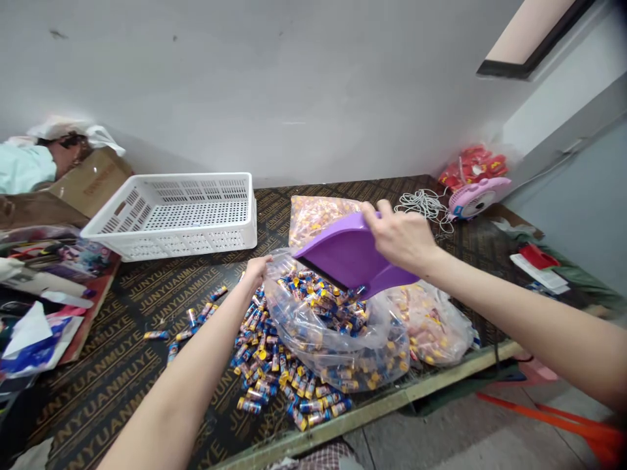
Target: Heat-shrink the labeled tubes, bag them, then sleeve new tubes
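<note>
My right hand grips a purple dustpan, tilted with its dark front lip down over the mouth of a clear plastic bag. A few small tubes lie at the pan's lower corner. Closed on the bag's left rim is my left hand. Inside the bag are many small blue tubes with yellow caps. More loose tubes are heaped on the table to the left of the bag and in front of it.
A white perforated crate stands at the back left. Behind the dustpan lies a bag of orange-and-pink pieces; another filled bag sits at right. A pink fan and white cable are at the back right.
</note>
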Demonstrator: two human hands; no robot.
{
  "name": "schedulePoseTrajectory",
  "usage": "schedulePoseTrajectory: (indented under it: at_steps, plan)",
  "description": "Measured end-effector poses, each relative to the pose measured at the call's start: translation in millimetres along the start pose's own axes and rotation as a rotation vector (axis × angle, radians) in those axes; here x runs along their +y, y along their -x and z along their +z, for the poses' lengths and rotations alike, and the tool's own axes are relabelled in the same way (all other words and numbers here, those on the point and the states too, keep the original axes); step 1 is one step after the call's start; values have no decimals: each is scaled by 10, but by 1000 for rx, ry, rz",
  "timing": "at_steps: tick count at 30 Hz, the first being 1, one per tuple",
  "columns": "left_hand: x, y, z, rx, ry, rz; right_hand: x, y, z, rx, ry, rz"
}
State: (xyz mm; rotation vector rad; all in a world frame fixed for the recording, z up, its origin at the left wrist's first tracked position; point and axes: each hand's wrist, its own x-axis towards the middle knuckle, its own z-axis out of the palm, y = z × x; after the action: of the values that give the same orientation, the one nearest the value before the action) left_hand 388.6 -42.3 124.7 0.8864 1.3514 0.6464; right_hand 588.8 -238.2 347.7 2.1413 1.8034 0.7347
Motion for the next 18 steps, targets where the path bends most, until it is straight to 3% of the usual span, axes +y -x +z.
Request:
schedulePoseTrajectory:
  at_steps: [3,6,9,11,13,16,18]
  plan:
    - [-22,95,-115,-66,-40,39,307,34,-135,53,-9,249]
    - [-1,324,-247,-154,-67,99,549,82,-118,56,-117,446]
    - [53,706,-414,-197,4,244,472,141,94,-41,-490,551]
    - [55,1001,-583,-237,126,305,140,209,291,-122,-818,547]
    - [-25,1265,-832,-230,224,255,-380,306,487,-139,-1072,420]
    - [-354,1530,-1376,104,228,83,-1213,423,755,-210,-1357,206]
    - [-678,1639,-1816,311,213,-40,-1554,383,944,-300,-1432,32]
